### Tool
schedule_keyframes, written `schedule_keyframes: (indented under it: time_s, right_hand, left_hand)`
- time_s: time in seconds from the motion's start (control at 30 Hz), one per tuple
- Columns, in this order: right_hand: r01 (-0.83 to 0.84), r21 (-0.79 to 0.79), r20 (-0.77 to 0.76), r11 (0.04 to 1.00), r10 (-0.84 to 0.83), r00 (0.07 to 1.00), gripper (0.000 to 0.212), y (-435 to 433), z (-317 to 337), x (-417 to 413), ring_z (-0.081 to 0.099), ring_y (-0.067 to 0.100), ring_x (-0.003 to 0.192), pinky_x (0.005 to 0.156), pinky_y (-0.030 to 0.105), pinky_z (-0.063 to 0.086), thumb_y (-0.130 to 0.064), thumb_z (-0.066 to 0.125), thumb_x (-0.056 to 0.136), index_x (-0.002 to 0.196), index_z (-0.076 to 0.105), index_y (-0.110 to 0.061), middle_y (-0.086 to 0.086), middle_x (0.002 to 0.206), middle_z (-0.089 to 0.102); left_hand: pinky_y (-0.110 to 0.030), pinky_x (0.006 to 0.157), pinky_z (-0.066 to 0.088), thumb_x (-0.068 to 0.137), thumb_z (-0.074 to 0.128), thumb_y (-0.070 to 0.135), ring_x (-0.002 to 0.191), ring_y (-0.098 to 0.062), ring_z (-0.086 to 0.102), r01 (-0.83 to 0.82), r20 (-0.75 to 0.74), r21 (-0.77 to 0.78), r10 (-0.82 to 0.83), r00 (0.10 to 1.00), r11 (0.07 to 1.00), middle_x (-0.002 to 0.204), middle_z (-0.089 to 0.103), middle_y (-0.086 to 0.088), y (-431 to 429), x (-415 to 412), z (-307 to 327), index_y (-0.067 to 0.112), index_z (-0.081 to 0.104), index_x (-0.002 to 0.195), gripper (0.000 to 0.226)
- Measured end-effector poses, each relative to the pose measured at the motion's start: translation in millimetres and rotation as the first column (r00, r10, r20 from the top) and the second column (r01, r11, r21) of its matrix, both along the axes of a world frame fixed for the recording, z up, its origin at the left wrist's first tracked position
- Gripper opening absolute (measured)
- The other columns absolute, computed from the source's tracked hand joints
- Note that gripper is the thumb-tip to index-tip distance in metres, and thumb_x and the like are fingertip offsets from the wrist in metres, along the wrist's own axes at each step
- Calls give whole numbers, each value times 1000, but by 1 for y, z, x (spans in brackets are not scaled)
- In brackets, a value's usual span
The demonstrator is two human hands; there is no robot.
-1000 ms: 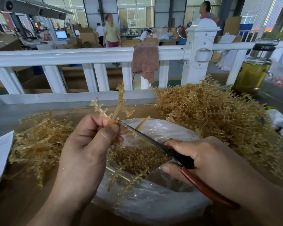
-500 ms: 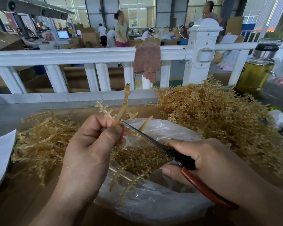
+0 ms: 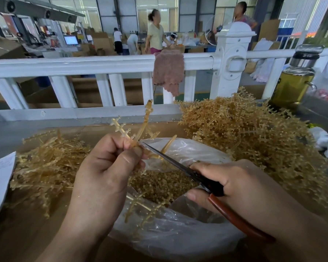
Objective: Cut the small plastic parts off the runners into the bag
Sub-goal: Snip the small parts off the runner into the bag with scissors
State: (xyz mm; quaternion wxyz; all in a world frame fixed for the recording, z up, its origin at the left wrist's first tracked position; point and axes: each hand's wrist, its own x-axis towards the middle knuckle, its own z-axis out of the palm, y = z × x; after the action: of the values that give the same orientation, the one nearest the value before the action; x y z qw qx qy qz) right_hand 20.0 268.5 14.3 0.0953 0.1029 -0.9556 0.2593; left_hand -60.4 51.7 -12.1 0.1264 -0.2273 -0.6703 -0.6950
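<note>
Overhead, left hand (image 3: 102,173) pinches the runner (image 3: 138,133); right hand (image 3: 240,184) grips scissors (image 3: 178,163) over the bag (image 3: 178,239).

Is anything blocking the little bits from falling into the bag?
Nothing visible. The left hand holds the runner over the open bag, and the scissors in the right hand meet it there.

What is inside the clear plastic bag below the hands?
A heap of small amber parts lies in the bag. The left hand and the scissors cover part of it; the bottom is hidden.
</note>
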Motion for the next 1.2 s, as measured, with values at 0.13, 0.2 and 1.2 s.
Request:
schedule_keyframes:
  time_s: [0.13, 0.2, 1.2]
  right_hand:
    - [3, 23, 6, 1000, -3, 1000, 61, -1, 2, 2, 62, 1, 61, 50, 21, 47, -70, 46, 76, 120, 66, -33, -16, 66, 65]
    - [8, 41, 3, 999, -8, 1000, 61, -2, 2, 2, 62, 0, 64, 51, 19, 46, -70, 45, 77, 120, 66, -33, -17, 66, 63]
    - [73, 80, -64, 994, -68, 996, 54, -5, -5, 3, 63, -2, 77, 59, 22, 53, -81, 39, 76, 123, 35, -53, -20, 85, 67]
  left_hand:
    - [-15, 66, 52, 88, 63, 22, 72, -14, 65, 11, 14, 9, -11, 1000, 1000, 81, 73, -5, 0, -1, -1, 27, 68, 78, 12]
    - [-16, 67, 52, 85, 67, 28, 73, -14, 66, 27, 20, 19, -27, 999, 999, 82, 73, -5, -1, -1, -1, 27, 68, 78, 7]
    - [-25, 72, 57, 74, 86, 44, 79, -17, 69, 174, 46, 242, -190, 981, 955, 83, 72, -1, 2, -6, -6, 28, 72, 82, 23]
